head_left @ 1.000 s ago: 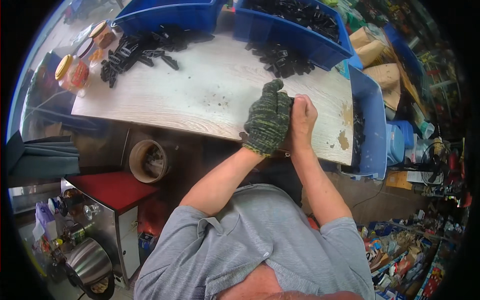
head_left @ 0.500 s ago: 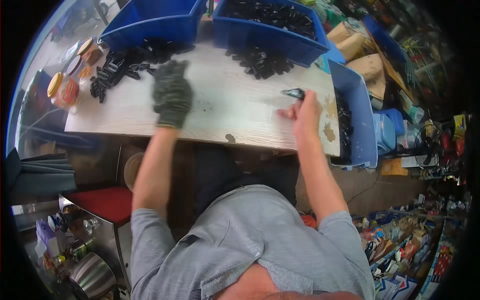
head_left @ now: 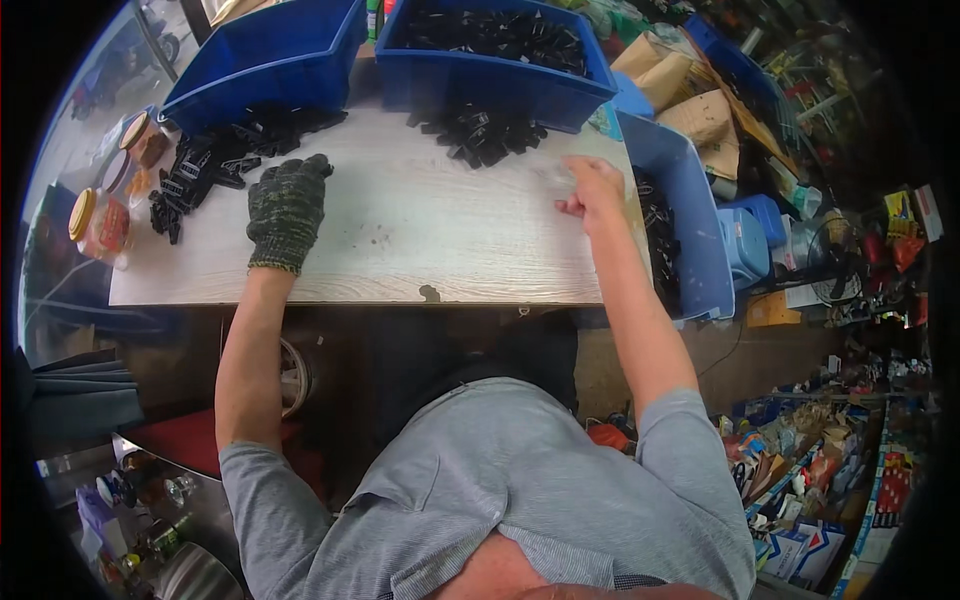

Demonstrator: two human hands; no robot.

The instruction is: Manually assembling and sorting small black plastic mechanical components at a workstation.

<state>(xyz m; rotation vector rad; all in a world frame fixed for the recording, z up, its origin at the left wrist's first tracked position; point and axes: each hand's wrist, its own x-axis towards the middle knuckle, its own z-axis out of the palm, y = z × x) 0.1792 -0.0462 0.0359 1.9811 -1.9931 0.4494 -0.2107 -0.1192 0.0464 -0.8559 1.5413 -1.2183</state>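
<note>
My left hand (head_left: 288, 215), in a dark speckled knit glove, is over the left part of the pale wooden table (head_left: 400, 240). Its fingers are curled in; whatever they hold, if anything, is hidden. Just beyond it and to its left lies a heap of small black plastic parts (head_left: 205, 170). Bare, my right hand (head_left: 592, 190) hovers near the table's right edge, index finger stretched out and thumb apart, with no part visible in it. A faint blur shows beside its fingertips. Left of that hand lies a second pile of black parts (head_left: 485, 138).
At the far edge stand an empty-looking blue bin (head_left: 265, 75) and a blue bin (head_left: 490, 85) full of black parts. Against the table's right side is a lighter blue tub (head_left: 690, 200) holding more parts. Lidded jars (head_left: 98, 222) stand at the left edge.
The dark pointed part in my right hand is no longer seen there. My gloved left hand has moved left and nearer to me. The view has shifted slightly.
</note>
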